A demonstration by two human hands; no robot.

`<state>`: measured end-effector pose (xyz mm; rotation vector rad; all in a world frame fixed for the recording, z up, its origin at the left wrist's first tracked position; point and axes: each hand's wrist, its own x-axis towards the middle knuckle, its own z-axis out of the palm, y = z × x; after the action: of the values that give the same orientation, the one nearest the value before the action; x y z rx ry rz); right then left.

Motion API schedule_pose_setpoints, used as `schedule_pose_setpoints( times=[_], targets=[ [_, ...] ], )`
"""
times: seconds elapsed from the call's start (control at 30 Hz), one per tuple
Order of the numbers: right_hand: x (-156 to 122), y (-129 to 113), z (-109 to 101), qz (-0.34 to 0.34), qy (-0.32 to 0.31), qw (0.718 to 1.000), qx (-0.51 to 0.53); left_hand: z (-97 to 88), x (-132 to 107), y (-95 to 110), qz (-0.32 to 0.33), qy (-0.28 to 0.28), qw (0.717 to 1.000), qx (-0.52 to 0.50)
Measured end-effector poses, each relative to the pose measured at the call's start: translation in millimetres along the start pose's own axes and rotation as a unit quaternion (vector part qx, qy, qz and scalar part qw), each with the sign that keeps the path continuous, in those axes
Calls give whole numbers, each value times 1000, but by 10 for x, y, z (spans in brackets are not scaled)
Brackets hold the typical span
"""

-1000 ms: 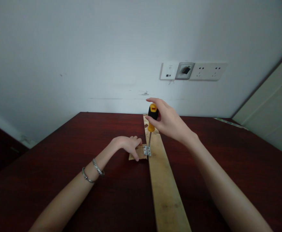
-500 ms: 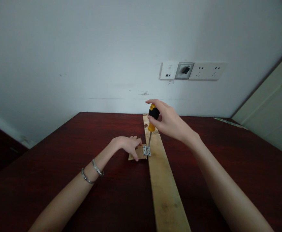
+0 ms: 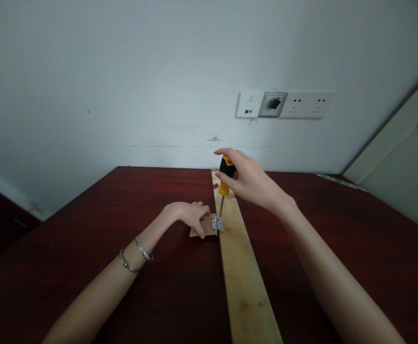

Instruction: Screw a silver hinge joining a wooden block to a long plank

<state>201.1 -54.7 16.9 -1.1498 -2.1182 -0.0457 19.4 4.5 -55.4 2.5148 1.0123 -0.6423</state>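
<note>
My right hand [image 3: 254,179] is closed around the yellow and black handle of a screwdriver [image 3: 226,167]. The shaft slants down, its tip at the right leaf of a small metal hinge [image 3: 220,223]. That leaf lies on a long pale wooden board [image 3: 245,272], while the left leaf rests on a short, rough-edged piece of wood [image 3: 209,225]. Pressed onto this short piece is my left hand [image 3: 193,216], thumb at its near edge and fingers toward its far edge. Whether a screw sits under the tip is too small to tell.
Both wooden pieces lie on a dark red tabletop [image 3: 151,191] that meets a white wall [image 3: 159,86]. Sockets and a switch panel [image 3: 302,106] are set in the wall. A thin patterned strip [image 3: 340,181] lies at the back right, near a pale door [image 3: 410,148].
Almost nothing differs. The right hand and the screwdriver handle have shifted very slightly; the hinge, both wooden pieces and the left hand keep their places.
</note>
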Motion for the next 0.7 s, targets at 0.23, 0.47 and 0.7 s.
schedule_pose_setpoints(
  times=[0.23,0.47,0.7],
  targets=[
    [1,-42,32,-16,23,1000,1,-6,-4,7,-2,-1,1000,4],
    [-7,-1,-37,6,-26,999,-47,-19,-23,21,1,-1,1000,-6],
    [-20,-9,-134,-25,-48,998,-13,-5,-5,8,-1,-7,1000,1]
  ],
)
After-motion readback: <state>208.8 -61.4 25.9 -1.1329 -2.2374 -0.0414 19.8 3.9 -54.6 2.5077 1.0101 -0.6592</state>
